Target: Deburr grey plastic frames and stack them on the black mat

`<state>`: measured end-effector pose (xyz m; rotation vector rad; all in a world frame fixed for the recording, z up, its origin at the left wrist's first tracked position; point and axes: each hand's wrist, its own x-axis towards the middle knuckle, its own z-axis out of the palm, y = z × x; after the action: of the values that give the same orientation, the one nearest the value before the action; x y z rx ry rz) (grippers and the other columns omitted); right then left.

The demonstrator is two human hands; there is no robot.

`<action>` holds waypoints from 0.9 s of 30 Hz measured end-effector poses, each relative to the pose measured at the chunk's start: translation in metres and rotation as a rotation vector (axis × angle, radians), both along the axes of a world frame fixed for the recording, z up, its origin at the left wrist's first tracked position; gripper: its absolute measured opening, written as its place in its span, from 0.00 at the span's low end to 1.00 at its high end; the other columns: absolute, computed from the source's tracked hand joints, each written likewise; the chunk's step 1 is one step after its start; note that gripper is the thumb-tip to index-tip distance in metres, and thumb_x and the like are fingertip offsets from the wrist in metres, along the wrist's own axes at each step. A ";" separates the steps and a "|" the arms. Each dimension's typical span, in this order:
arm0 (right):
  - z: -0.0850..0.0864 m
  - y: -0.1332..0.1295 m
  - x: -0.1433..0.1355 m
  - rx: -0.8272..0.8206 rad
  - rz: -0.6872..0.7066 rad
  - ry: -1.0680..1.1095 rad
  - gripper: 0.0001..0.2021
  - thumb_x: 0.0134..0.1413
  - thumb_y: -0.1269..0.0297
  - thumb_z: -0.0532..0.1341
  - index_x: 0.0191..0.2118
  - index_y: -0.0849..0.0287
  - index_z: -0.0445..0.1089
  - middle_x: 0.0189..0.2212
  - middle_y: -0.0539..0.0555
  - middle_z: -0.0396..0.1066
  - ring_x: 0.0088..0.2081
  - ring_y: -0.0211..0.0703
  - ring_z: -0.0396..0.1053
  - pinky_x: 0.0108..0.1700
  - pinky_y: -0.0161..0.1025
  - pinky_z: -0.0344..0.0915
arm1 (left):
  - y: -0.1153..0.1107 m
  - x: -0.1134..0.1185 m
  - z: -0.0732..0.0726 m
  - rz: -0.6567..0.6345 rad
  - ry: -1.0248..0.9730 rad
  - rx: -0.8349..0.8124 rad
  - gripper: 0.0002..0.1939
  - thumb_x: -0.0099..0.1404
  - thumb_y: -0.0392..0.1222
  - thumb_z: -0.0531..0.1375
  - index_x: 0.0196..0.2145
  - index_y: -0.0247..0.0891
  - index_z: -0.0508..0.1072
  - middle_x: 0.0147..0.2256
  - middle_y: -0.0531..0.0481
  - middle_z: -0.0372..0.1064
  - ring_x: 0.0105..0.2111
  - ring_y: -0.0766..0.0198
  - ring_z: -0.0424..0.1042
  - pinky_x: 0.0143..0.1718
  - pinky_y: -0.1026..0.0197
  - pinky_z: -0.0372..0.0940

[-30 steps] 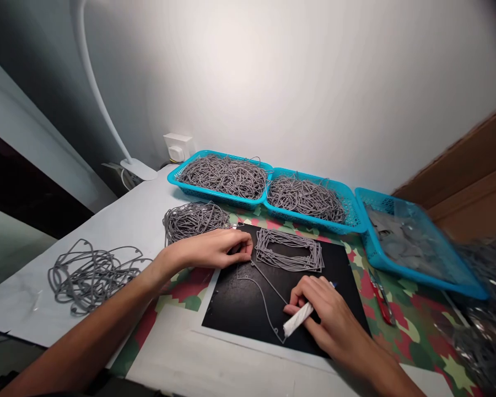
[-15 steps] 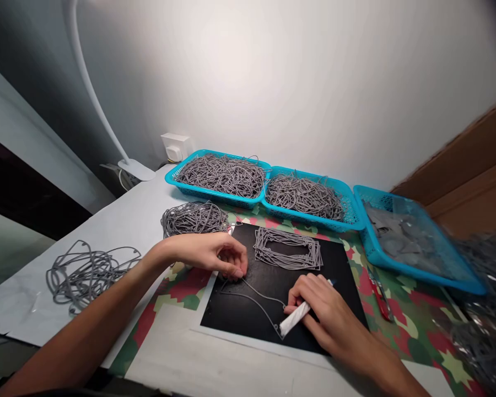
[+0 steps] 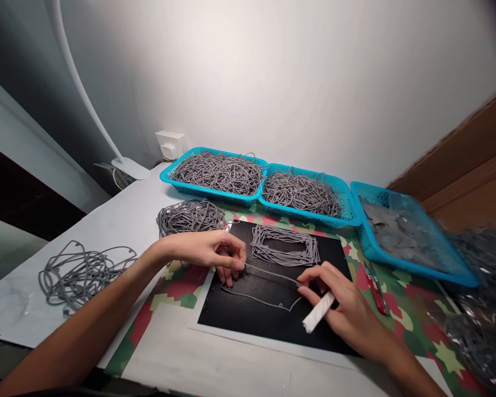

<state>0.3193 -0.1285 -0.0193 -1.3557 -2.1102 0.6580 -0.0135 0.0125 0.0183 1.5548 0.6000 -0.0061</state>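
Observation:
A thin grey cord-like ring is stretched between my hands over the black board. My left hand pinches its left end between thumb and fingers. At the ring's upper right corner, my right hand pinches it with thumb and index finger. A white wrapped stick is also held in my right hand, across the lower fingers. Behind my hands, a stack of similar grey rings lies on the board in a rough rectangle.
Two blue baskets of grey rings stand along the wall. A third basket holds clear bags. Loose ring piles lie left, a red-handled tool right. A white lamp stands at the back left.
My right hand has moved right and slightly up, and its fingertips now hold the ring's upper right corner. The ring is spread wider. The white stick has moved right, away from the ring's lower corner.

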 end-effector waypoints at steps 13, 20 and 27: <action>-0.004 0.008 0.010 -0.033 -0.081 -0.073 0.07 0.80 0.59 0.60 0.45 0.50 0.74 0.39 0.51 0.76 0.41 0.49 0.72 0.42 0.45 0.64 | 0.003 -0.001 -0.007 -0.002 0.086 -0.148 0.28 0.72 0.72 0.65 0.42 0.41 0.73 0.40 0.46 0.86 0.42 0.52 0.87 0.44 0.56 0.81; -0.004 0.008 0.011 -0.157 -0.144 -0.038 0.10 0.79 0.56 0.59 0.44 0.50 0.74 0.38 0.50 0.75 0.36 0.46 0.69 0.38 0.43 0.62 | 0.001 0.001 -0.003 0.009 0.092 -0.129 0.30 0.71 0.73 0.65 0.42 0.40 0.71 0.40 0.43 0.86 0.41 0.52 0.88 0.43 0.55 0.81; -0.007 0.008 0.015 -0.117 -0.152 -0.021 0.11 0.79 0.54 0.59 0.44 0.50 0.75 0.39 0.51 0.75 0.36 0.45 0.70 0.38 0.42 0.64 | 0.000 0.001 0.000 0.016 0.077 -0.130 0.27 0.72 0.70 0.65 0.42 0.41 0.70 0.40 0.44 0.86 0.41 0.51 0.88 0.42 0.55 0.81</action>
<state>0.3346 -0.1209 -0.0265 -1.5755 -1.9880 0.7164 -0.0123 0.0126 0.0180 1.4283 0.6594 -0.0917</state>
